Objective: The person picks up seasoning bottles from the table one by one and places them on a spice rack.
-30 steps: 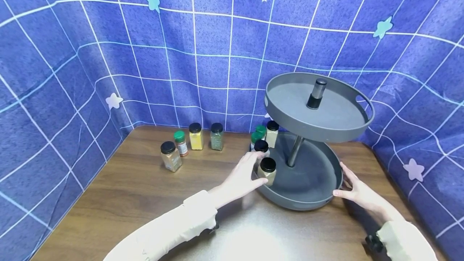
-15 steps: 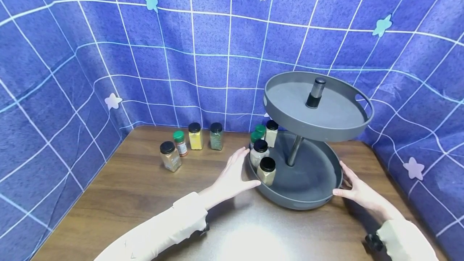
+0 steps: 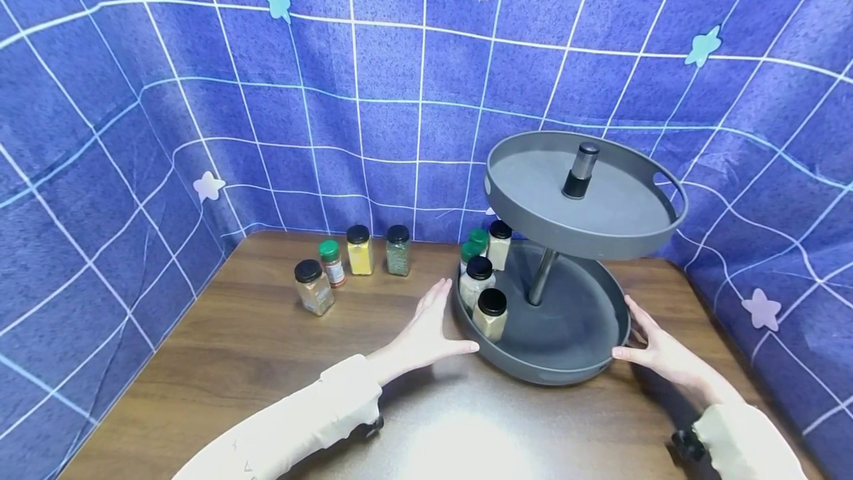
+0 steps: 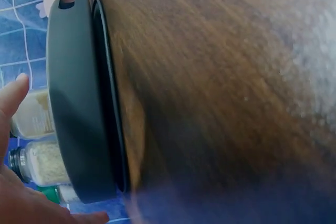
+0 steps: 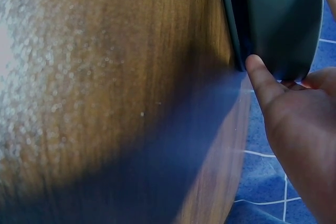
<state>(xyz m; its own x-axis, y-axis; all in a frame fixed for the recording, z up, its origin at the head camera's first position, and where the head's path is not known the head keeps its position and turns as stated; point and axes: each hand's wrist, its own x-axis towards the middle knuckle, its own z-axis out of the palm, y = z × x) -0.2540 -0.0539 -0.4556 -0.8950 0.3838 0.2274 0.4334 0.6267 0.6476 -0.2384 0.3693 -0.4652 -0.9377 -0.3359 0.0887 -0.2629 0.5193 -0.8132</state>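
My left hand (image 3: 426,332) is spread beside the left edge of a grey two-tier round tray (image 3: 566,376), thumb and fingers apart with nothing between them. In the lower tier stand two black-lidded spice jars nearest that hand, a front jar (image 3: 489,321) and a pale jar (image 3: 474,289). Behind them are green-capped jars (image 3: 478,237) and another black-lidded jar (image 3: 499,247). My right hand (image 3: 666,358) holds the lower tier's right side. In the right wrist view its thumb (image 5: 260,74) lies against the wall, with other fingers bent at the edge, partly hidden.
Several spice jars stand on the wooden table at left: a tan one (image 3: 315,291), a green-capped one (image 3: 332,265), a yellow one (image 3: 360,254) and a dark green one (image 3: 398,254). The upper tier (image 3: 580,243) overhangs the lower. A blue curtain (image 3: 320,132) hangs behind.
My left hand has let go of the jars in the lower tier and drawn back left, outside the rim. The right hand has stayed at the tray's right side.
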